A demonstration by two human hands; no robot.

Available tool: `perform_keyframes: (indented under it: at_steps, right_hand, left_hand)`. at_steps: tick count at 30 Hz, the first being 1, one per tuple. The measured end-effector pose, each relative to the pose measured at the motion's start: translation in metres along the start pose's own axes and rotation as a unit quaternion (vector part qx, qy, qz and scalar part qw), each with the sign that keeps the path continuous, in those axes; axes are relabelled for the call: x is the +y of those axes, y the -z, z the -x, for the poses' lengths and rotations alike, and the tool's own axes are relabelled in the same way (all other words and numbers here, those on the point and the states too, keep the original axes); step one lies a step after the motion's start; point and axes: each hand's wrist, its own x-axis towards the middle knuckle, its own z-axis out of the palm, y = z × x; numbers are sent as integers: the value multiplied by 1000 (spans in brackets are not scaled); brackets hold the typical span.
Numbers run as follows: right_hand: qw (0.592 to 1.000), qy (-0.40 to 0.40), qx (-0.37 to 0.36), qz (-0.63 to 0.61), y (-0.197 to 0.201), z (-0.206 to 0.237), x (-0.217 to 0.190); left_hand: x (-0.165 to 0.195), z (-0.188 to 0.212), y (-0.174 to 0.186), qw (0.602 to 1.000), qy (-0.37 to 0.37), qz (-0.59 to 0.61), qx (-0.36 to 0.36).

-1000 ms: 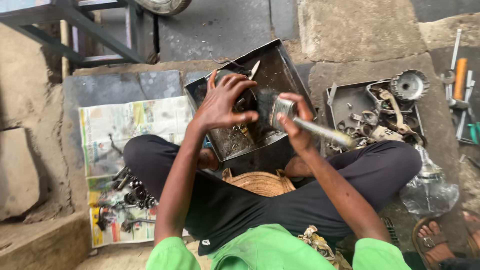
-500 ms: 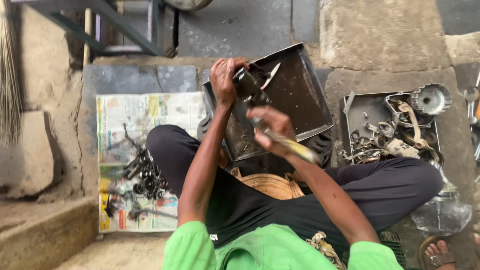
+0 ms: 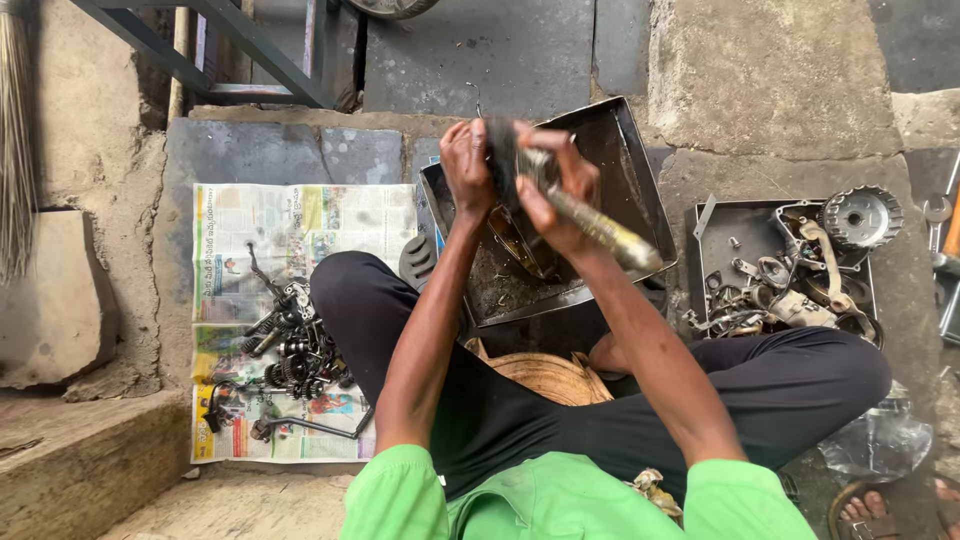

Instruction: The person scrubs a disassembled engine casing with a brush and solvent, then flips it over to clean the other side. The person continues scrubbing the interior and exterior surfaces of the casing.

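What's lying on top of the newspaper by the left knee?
On the newspaper lies a heap of dark gears and small metal parts, with a bent rod near its lower edge. The person's leg covers the sheet's right edge.

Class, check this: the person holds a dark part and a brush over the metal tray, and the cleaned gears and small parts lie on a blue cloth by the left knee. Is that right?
Not quite. The gears and small parts lie on a spread newspaper, not a blue cloth, as the head view shows. The rest holds: the left hand and right hand hold the dark part and brush over the metal tray.
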Motion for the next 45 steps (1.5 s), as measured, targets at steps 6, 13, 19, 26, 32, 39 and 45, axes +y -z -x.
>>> perform_keyframes:
  at_steps: [6, 13, 19, 26, 32, 39, 45]
  right_hand:
    - [997, -49, -29, 58, 6, 24, 13]
    - [997, 28, -47, 58, 17, -5, -4]
    - [991, 38, -60, 114, 20, -7, -5]
    - [985, 71, -114, 111, 28, 3, 3]
    - [989, 80, -98, 72, 20, -6, 2]
    - [976, 49, -169, 128, 44, 21, 4]
    - [952, 139, -173, 211, 29, 48, 24]
  left_hand:
    - [-10, 5, 0, 999, -21, -14, 42]
    - [17, 8, 9, 1000, 4, -2, 13]
    - [31, 8, 7, 999, -33, 1, 13]
    - [33, 2, 8, 999, 19, 25, 12]
    - [28, 5, 7, 1000, -4, 23, 14]
    - [36, 4, 9, 999, 6, 35, 8]
    - [32, -6, 12, 998, -6, 52, 30]
